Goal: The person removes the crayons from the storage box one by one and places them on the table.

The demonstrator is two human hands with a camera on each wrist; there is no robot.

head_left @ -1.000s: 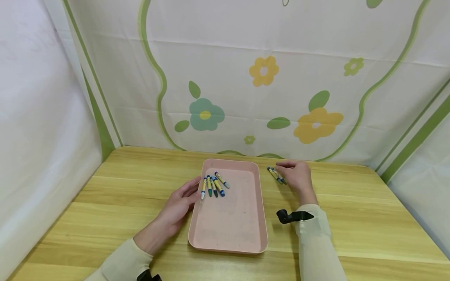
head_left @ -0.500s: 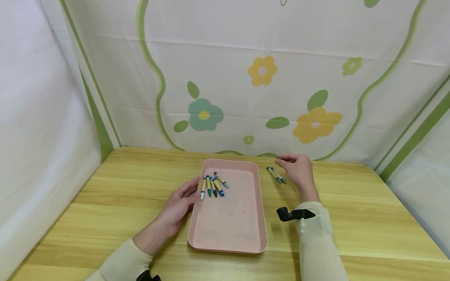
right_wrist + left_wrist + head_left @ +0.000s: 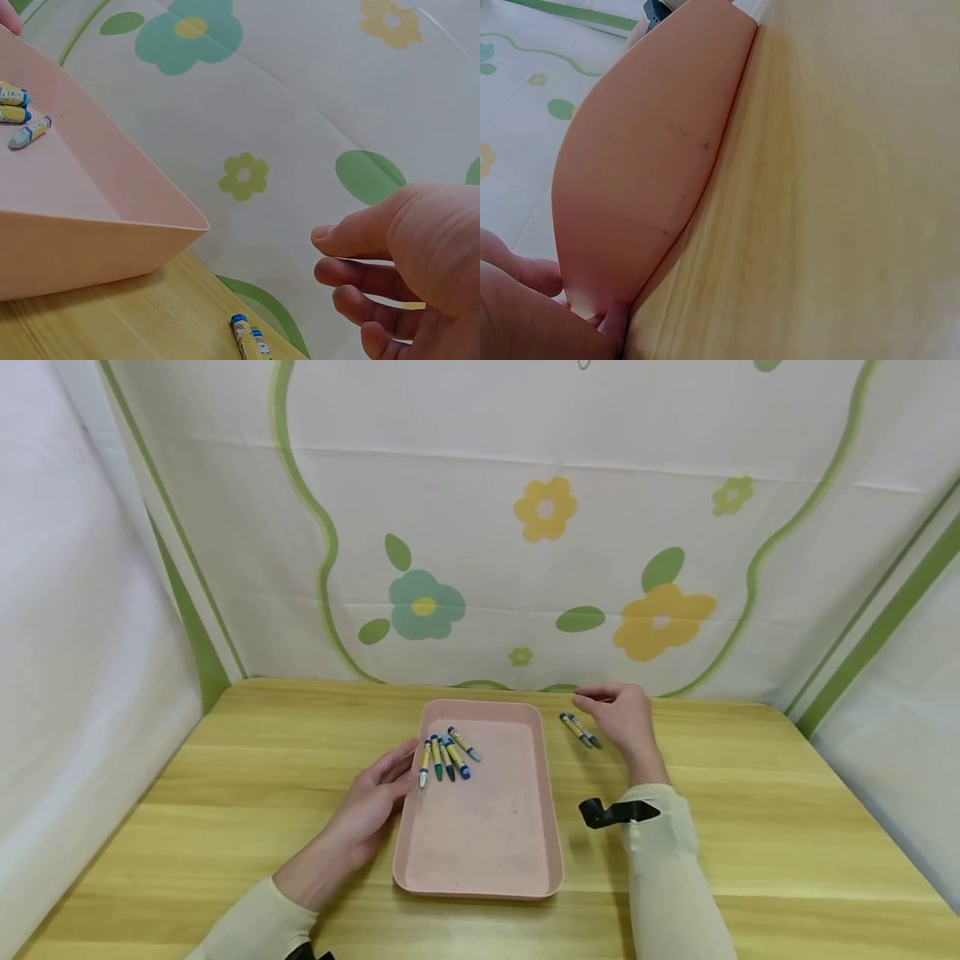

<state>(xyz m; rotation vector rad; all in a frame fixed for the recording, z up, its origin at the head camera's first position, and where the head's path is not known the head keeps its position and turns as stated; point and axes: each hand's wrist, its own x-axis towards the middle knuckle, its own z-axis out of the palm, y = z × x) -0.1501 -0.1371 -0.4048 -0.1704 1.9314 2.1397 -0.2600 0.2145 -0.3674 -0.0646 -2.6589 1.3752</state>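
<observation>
Five crayons (image 3: pixel 446 757) lie in the far left corner of the pink tray (image 3: pixel 487 852), which stands on the wooden counter (image 3: pixel 750 827). My left hand (image 3: pixel 369 802) rests flat against the left rim of the tray, with the fingers straight and holding nothing. To the right of the tray, two more crayons (image 3: pixel 579 729) lie side by side on the counter. My right hand (image 3: pixel 618 714) hovers just beside them, not touching, with the fingers loosely curled and the grip empty.

wooden table (image 3: pixel 225 777), floral backdrop cloth (image 3: pixel 480 527)
</observation>
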